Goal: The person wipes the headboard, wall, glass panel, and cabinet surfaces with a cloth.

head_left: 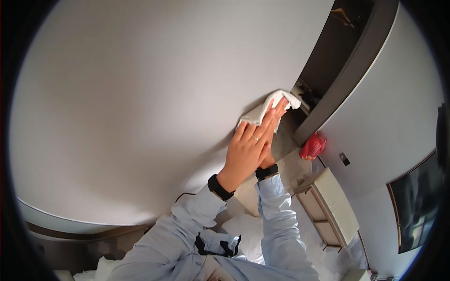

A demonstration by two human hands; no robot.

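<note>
White cloth [255, 115] lies against pale wall [140, 93], near its edge. Left hand [243, 157] on cloth, fingers extended, fairly flat. Right hand [270, 140] touches it too, partly hidden, can't tell if gripping. Beyond: red bag [313, 145], cream bench [338, 206], wall-mounted screen [417, 201].

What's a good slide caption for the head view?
Left hand and right hand, close together, on a white cloth against a pale wall, red bag beyond.
</note>
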